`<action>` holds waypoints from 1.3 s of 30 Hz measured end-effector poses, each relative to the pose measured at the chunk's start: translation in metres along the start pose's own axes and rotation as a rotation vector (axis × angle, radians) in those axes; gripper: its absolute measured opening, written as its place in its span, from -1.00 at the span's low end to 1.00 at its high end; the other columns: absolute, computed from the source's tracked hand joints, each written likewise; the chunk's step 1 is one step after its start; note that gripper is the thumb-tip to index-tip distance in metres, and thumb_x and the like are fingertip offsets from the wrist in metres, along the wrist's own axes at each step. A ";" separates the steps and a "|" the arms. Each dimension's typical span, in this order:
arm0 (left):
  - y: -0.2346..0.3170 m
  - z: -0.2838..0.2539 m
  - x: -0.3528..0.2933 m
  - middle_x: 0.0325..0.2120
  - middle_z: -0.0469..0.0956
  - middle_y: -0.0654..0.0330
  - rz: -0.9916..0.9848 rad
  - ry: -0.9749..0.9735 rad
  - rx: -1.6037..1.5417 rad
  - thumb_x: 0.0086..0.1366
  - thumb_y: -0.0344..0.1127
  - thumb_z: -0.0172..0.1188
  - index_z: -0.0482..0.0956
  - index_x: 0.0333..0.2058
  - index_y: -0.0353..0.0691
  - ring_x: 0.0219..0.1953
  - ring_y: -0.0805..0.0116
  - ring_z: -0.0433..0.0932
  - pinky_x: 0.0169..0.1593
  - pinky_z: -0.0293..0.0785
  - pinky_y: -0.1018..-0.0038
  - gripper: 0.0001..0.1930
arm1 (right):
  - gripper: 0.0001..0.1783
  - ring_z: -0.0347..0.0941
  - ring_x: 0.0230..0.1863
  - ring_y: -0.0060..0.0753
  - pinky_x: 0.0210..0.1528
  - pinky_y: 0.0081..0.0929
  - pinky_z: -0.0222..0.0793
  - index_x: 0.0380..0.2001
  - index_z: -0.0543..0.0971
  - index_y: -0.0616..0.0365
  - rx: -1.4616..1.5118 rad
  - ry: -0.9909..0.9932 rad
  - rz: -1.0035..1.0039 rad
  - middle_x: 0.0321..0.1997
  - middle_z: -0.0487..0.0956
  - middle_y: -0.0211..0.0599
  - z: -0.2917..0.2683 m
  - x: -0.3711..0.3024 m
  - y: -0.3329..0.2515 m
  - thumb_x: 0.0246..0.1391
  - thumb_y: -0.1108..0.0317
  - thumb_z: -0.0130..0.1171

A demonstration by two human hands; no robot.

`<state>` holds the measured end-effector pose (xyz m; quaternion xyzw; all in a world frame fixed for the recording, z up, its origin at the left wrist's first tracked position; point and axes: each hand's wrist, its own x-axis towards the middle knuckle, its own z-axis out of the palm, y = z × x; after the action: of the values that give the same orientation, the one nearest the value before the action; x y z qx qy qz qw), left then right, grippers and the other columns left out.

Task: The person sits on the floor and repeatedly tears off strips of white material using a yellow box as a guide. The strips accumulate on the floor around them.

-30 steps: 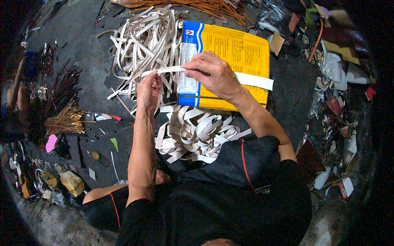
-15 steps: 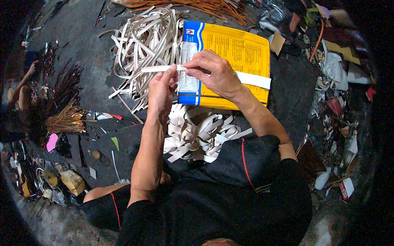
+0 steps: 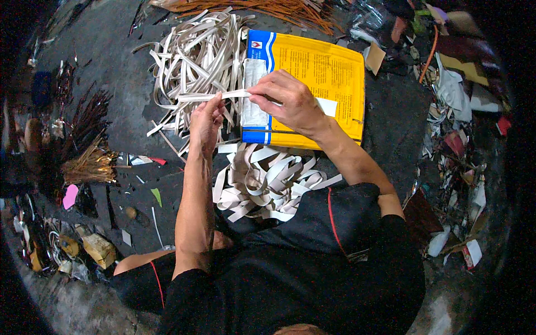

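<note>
- Dark floor surrounds a yellow tin.
- Left hand and right hand fingers pinch one white strip.
- Strip-guiding seems underway; next move calls for even tension.

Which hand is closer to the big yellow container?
Right. The right hand is over the yellow container; the left hand is off its left edge, at a white strip.

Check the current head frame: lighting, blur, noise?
Head view, centre: left hand, right hand and white strip fairly sharp, yellow-and-blue container brightly lit; head view, bottom: black shirt very dark, speckled with noise; head view, left rim: murky, soft; head view, corners: vignetted to black.
</note>
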<state>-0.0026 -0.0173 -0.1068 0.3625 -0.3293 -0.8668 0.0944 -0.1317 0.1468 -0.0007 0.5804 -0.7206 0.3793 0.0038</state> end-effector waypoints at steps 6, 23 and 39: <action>0.023 0.043 -0.036 -0.50 0.45 0.30 -0.023 -0.029 -0.373 0.33 0.03 0.07 0.49 -0.27 -0.25 -0.49 0.51 0.37 -0.39 0.28 0.60 -0.61 | -0.83 0.48 -0.32 -0.25 -0.26 -0.39 0.43 -0.33 0.61 0.20 -0.029 0.018 -0.031 -0.37 0.54 -0.28 0.002 0.001 0.002 -0.08 0.47 0.32; 0.016 0.056 -0.047 -0.50 0.51 0.34 0.123 0.014 0.314 0.26 -0.11 0.22 0.59 -0.28 -0.24 -0.51 0.63 0.34 -0.43 0.18 0.67 -0.72 | -0.85 0.47 -0.27 -0.18 -0.19 -0.33 0.42 -0.37 0.59 0.20 0.051 0.004 0.015 -0.38 0.52 -0.24 0.000 -0.001 -0.001 -0.01 0.38 0.27; 0.013 0.013 -0.020 -0.53 0.49 0.30 0.074 0.005 0.107 0.24 -0.26 0.27 0.54 -0.38 -0.29 -0.58 0.65 0.29 -0.52 0.16 0.72 -0.80 | -0.85 0.48 -0.32 -0.25 -0.27 -0.38 0.42 -0.35 0.61 0.20 -0.010 -0.032 -0.019 -0.39 0.54 -0.27 -0.006 -0.003 0.001 -0.07 0.47 0.30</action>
<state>0.0018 -0.0127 -0.0802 0.3565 -0.3879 -0.8431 0.1077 -0.1340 0.1532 0.0020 0.5934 -0.7168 0.3662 -0.0012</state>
